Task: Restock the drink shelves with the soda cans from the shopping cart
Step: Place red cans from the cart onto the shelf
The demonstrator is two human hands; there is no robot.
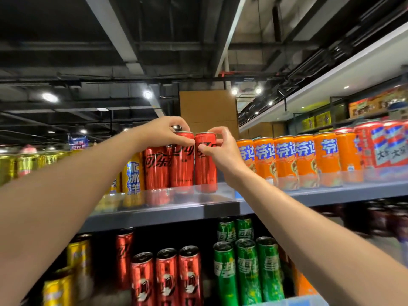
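Note:
Two tall red cola cans stand side by side on the grey top shelf (331,196). My left hand (164,132) grips the top of the left red can (182,164). My right hand (221,151) pinches the upper part of the right red can (205,171). Both cans rest upright on the shelf, touching each other, beside another red cola can (155,167) further left. The shopping cart is not in view.
Orange soda cans (287,162) line the top shelf to the right, with a gap between them and the red cans. Yellow cans (132,173) stand to the left. The lower shelf holds red cans (165,277), green cans (247,268) and yellow cans (77,257).

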